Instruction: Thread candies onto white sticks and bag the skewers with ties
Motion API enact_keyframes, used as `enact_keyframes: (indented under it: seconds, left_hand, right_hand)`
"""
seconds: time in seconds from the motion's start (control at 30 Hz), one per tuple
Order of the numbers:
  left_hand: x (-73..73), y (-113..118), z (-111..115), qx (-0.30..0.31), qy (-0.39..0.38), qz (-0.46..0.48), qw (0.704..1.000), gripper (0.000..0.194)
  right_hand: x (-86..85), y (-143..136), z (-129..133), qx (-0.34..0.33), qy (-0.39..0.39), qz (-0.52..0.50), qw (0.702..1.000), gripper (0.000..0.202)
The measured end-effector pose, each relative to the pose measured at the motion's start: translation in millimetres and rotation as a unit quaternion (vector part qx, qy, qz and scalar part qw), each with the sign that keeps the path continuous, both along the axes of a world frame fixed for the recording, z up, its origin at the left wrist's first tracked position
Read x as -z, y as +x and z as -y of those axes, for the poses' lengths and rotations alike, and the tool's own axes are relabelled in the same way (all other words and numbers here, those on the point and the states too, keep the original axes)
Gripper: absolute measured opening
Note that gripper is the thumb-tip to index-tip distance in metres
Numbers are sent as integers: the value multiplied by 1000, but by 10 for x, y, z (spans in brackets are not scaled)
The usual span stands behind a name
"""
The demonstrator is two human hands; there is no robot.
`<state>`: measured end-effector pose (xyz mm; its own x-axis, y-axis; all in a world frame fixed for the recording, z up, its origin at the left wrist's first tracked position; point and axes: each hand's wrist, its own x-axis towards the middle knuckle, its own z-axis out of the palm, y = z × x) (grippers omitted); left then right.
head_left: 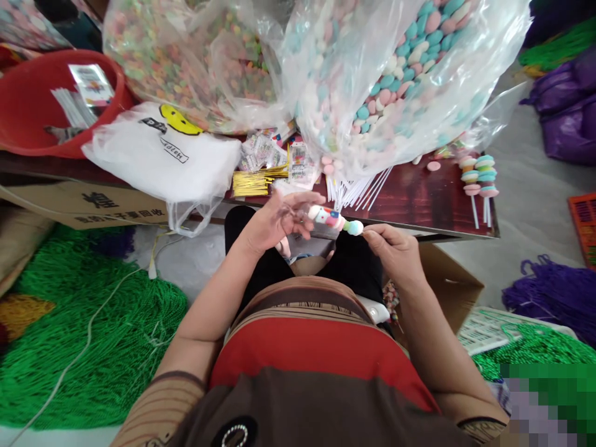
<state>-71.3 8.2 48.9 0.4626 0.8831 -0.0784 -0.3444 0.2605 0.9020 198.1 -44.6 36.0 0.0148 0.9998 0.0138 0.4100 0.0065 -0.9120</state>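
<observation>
In front of my lap is a candy skewer (354, 228) of pastel pieces, held nearly level. A clear printed wrapper (327, 216) covers its left part. My right hand (395, 248) is closed, thumb and fingers pinched at the skewer's right end, where the stick is mostly hidden. My left hand (284, 220) is at the wrapper's left end, fingers apart and slightly curved; whether they touch the film is hard to see. White sticks (358, 191) fan out on the dark red table (419, 202) just beyond. Finished-looking candy skewers (479, 176) lie at the table's right corner.
Big clear bags of pastel candies (405, 74) and small gummies (186, 62) stand at the back. A red basin (28, 105), a white plastic bag (162, 149), yellow ties (250, 184) and printed wrappers (302, 162) are leftward. Green strands (84, 335) and a cardboard box (447, 279) flank me.
</observation>
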Motion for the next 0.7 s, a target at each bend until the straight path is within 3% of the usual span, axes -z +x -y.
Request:
enact_keyframes:
  seconds: [0.1,0.2,0.33,0.5,0.7]
  left_hand:
    - [-51,84,12,-10,1,41,999,100]
    - [-85,214,58,-53,9,31,998,86]
    - [-134,353,72,-107,-14,1,994,55]
    - [-136,438,38,-158,-4,-28,987,56]
    - [-124,546,189,-115,4,-60,992,43]
  right_hand:
    - [126,-147,43,23,-56,-144,988,33]
    - [182,-282,72,45,-81,-224,970,36]
    - [146,-354,119,52,-56,-202,976,31]
    - [111,-410,206,35,-52,-177,982,28]
    - [144,-597,229,44,-52,-229,971,31]
